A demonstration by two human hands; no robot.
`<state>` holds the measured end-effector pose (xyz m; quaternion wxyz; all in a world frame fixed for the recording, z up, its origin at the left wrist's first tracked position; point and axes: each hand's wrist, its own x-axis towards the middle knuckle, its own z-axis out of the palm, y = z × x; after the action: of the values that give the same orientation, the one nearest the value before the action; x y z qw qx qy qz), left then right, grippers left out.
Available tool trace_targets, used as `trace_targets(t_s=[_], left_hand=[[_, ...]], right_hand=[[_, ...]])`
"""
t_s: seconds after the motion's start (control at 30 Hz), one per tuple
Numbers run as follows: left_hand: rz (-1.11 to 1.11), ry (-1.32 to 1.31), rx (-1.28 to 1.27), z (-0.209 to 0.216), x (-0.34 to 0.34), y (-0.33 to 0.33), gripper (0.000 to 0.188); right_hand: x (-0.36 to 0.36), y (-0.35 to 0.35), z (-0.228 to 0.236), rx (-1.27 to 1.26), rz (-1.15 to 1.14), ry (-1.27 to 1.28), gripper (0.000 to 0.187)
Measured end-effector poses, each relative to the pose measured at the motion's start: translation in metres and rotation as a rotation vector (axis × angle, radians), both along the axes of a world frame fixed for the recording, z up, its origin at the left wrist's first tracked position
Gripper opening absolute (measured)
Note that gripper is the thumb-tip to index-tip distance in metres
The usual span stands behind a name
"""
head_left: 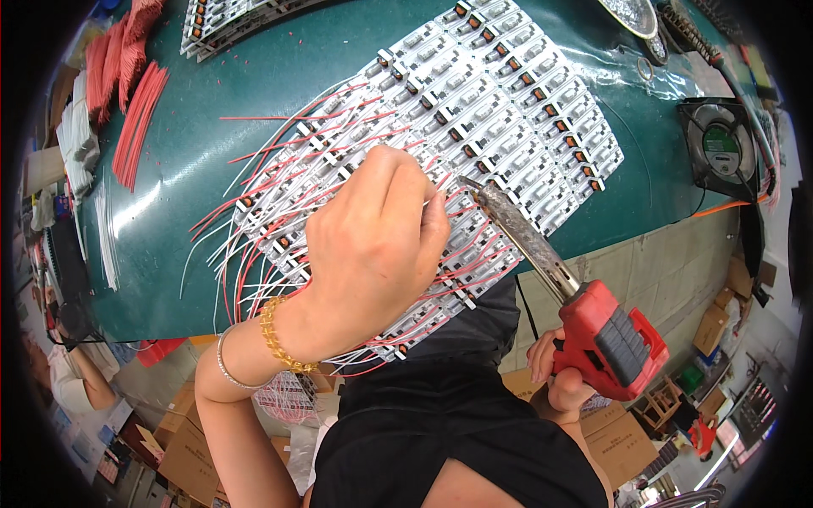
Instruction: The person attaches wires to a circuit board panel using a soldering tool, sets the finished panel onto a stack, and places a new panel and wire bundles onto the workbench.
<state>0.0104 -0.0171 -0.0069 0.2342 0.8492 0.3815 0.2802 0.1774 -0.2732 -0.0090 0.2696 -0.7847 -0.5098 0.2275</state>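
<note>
My left hand [373, 245] rests on a large panel of small white circuit strips [474, 110] with red and white wires [254, 195] fanning out to the left. Its fingers pinch a thin white wire by the board near the iron's tip. My right hand [559, 372] grips the red handle of a soldering iron [605, 334]. The iron's dark metal tip [478, 193] touches the board just right of my left fingertips. A gold bead bracelet and a silver bangle circle my left wrist.
The panel lies on a green table mat [237, 85]. Bundles of red wire [135, 118] and white wire lie at the left. A small black fan [720, 148] stands at the right. More strips sit top left. Cardboard boxes [190, 449] stand on the floor below.
</note>
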Motion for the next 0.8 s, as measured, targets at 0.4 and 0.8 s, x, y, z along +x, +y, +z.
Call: trace_targets(t_s=[0.4,0.8], left_hand=[[0.007,0.037,0.064,-0.004,0.001,-0.003,0.016],[-0.039,-0.116,0.047,-0.004,-0.002,-0.007,0.012]], right_hand=[[0.001,0.023,0.012,0.102,-0.02,0.466,0.052],[-0.014,0.046,0.026,0.202,-0.258,0.886,0.088]])
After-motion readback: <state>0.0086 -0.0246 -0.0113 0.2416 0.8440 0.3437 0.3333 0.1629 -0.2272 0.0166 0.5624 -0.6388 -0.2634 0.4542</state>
